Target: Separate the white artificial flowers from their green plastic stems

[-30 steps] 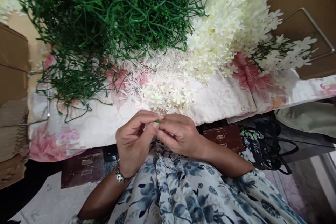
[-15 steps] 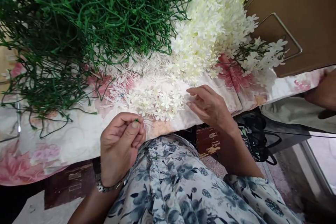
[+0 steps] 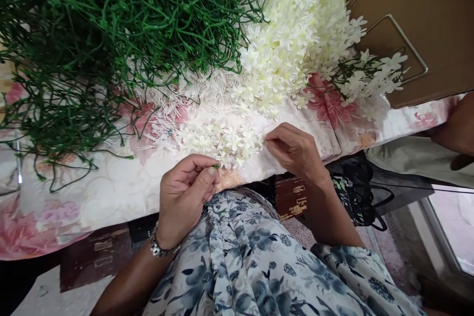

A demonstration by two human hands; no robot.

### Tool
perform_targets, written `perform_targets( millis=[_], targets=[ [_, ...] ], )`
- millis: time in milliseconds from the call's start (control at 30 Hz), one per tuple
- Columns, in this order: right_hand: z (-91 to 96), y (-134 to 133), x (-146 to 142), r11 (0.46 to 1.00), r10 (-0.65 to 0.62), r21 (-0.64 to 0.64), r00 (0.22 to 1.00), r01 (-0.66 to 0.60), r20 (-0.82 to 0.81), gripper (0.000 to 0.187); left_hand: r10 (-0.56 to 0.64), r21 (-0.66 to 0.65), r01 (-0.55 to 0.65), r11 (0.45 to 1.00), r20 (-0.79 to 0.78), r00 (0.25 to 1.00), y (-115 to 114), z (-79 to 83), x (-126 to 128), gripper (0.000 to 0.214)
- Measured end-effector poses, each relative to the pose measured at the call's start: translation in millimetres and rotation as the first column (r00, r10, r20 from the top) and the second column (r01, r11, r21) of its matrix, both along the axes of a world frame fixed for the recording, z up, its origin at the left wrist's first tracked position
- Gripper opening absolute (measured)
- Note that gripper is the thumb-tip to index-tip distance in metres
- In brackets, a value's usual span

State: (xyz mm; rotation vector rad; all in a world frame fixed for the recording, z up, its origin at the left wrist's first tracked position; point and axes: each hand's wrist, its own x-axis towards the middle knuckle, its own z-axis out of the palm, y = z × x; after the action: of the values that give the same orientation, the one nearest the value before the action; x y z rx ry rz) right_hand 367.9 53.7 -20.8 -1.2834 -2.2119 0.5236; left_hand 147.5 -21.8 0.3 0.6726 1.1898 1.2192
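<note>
My left hand (image 3: 185, 195) is closed in a pinch on a thin green stem (image 3: 216, 166), whose tip shows between thumb and forefinger. My right hand (image 3: 294, 150) reaches to the edge of a small heap of loose cream flower heads (image 3: 218, 140) on the floral cloth (image 3: 111, 182); its fingertips are pinched together at the heap's right side, and what they hold is too small to make out. Both hands sit over my lap in blue-flowered fabric.
A big tangle of green plastic stems (image 3: 111, 34) fills the upper left. A large mound of cream artificial flowers (image 3: 307, 24) lies upper right beside a brown cabinet door (image 3: 418, 24). White spiky sprigs (image 3: 192, 94) lie between. Another person's arm (image 3: 457, 128) shows at far right.
My hands were together on the stem a second ago. The right hand then left it and reached to the loose flower heads, where its fingers have closed. The left hand kept the stem.
</note>
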Motion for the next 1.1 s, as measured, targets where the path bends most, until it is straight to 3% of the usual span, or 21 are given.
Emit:
perform_targets(
  millis=[167, 333, 433, 633, 900, 1100],
  targets=[
    [14.4, -5.6, 9.7, 0.995, -0.074, -0.074, 0.982, 0.062, -0.176, 0.007, -0.063, 0.032, 0.067, 0.997, -0.094, 0.994, -0.4, -3.4, 2.4, 0.006],
    [28.1, -15.7, -11.2, 0.992, 0.04, -0.092, 0.909, -0.086, -0.416, 0.007, -0.12, 0.053, 0.134, 0.99, -0.205, 0.971, 3.0, 2.4, 11.8, 0.006],
    [32.8, -19.6, -26.5, 0.985, 0.124, -0.049, 0.876, -0.166, -0.466, 0.008, -0.138, 0.068, 0.159, 0.985, -0.242, 0.96, 2.6, 2.7, 13.3, 0.006],
    [36.8, -21.4, -34.7, 0.971, 0.216, -0.015, 0.897, -0.24, -0.386, 0.011, -0.112, 0.096, 0.14, 0.986, -0.251, 0.962, -2.3, -3.1, 7.9, 0.006],
    [36.8, -21.3, -36.2, 0.957, 0.289, 0.031, 0.934, -0.289, -0.209, 0.013, -0.113, 0.113, 0.172, 0.979, -0.407, 0.906, -2.2, -5.4, 6.4, 0.009],
    [34.8, -22.5, -38.5, 0.952, 0.306, 0.069, 0.945, -0.299, -0.114, 0.01, -0.073, 0.188, 0.239, 0.953, -0.621, 0.78, -2.3, -5.2, 4.9, 0.009]
  ],
)
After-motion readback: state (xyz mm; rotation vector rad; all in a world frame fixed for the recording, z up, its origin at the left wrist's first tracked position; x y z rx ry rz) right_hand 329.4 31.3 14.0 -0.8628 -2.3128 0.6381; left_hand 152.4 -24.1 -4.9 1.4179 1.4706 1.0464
